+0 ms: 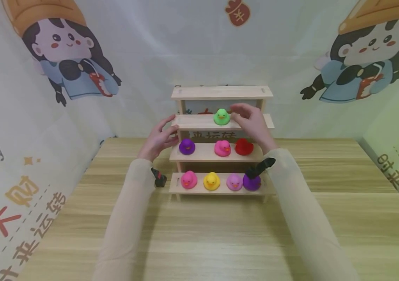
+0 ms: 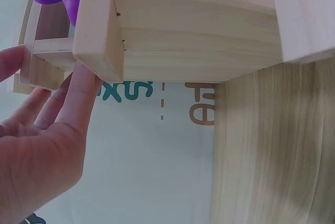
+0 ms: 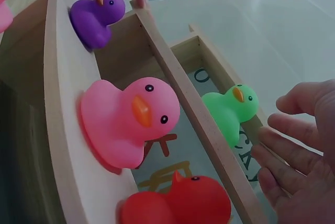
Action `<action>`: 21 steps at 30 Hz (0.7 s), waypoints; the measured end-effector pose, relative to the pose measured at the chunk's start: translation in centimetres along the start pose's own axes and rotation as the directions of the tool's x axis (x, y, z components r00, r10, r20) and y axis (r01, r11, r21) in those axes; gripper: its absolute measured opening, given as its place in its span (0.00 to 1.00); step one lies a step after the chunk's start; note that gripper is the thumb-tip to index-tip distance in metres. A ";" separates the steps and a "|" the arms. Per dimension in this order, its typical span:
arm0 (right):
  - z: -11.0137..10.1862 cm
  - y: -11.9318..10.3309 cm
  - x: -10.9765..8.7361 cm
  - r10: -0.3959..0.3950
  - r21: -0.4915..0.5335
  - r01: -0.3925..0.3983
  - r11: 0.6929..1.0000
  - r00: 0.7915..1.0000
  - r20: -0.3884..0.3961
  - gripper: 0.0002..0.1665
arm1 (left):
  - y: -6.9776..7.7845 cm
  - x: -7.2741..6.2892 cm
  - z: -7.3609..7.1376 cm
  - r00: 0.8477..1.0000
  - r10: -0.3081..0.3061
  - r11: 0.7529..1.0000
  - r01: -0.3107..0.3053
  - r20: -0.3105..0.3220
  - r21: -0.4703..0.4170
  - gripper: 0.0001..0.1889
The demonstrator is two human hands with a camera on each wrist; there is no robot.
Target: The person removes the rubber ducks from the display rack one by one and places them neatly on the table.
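Observation:
A four-tier wooden rack (image 1: 220,92) carries rubber ducks. The green duck (image 1: 222,117) sits alone on the second tier from the top. Beside its right side is my right hand (image 1: 252,121); the right wrist view shows a gap between its fingers and the duck. My left hand (image 1: 160,137) touches the rack's left end with extended fingers, near the purple duck (image 1: 187,146). On that duck's tier also sit a pink duck (image 1: 222,148) and a red duck (image 1: 243,147), the red one facing another way. The top tier bears no duck.
On the lowest tier stand another pink duck (image 1: 188,180), a yellow duck (image 1: 211,181), a lilac duck (image 1: 234,182) and a second purple duck (image 1: 252,183), partly hidden by the right wrist camera. The rack stands on a wood-grain table (image 1: 213,234) before a printed cloth (image 1: 150,58).

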State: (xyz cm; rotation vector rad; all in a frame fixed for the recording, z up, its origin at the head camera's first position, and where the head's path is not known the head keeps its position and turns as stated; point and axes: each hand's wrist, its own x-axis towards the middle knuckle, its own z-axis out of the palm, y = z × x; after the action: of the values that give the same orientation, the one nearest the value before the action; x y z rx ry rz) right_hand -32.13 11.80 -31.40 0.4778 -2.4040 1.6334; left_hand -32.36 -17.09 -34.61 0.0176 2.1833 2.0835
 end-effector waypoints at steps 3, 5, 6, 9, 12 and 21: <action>0.3 -0.3 0.4 0.011 -0.011 -0.011 1.000 1.000 0.017 0.21 | 0.0 0.0 0.0 1.000 0.006 1.000 -0.006 0.007 -0.001 0.31; 0.6 -0.5 0.7 0.019 -0.027 -0.018 0.999 0.999 0.031 0.22 | 0.1 0.0 0.0 1.000 0.009 1.000 -0.009 0.010 -0.002 0.30; 0.7 -0.5 0.8 0.022 -0.038 -0.021 0.999 0.999 0.038 0.23 | 0.1 0.0 0.0 1.000 0.010 1.000 -0.010 0.011 -0.002 0.30; 1.2 -0.5 1.0 0.012 -0.082 -0.007 0.997 0.998 0.056 0.25 | 0.2 0.0 0.0 1.000 0.008 1.000 -0.008 0.010 0.003 0.30; 1.7 -0.5 1.1 -0.012 -0.101 0.019 0.995 0.998 0.066 0.27 | 0.2 0.0 0.1 1.000 0.006 1.000 -0.006 0.007 0.005 0.30; 2.5 -0.1 0.9 -0.038 -0.079 0.040 0.996 0.999 0.031 0.22 | 0.1 0.0 0.0 1.000 0.003 1.000 -0.003 -0.001 0.001 0.30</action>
State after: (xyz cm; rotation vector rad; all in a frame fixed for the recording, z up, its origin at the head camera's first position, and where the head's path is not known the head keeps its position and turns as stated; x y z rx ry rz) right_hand -32.89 9.33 -31.90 0.5349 -2.4535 1.5190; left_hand -32.36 -17.06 -34.53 0.0197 2.1866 2.0842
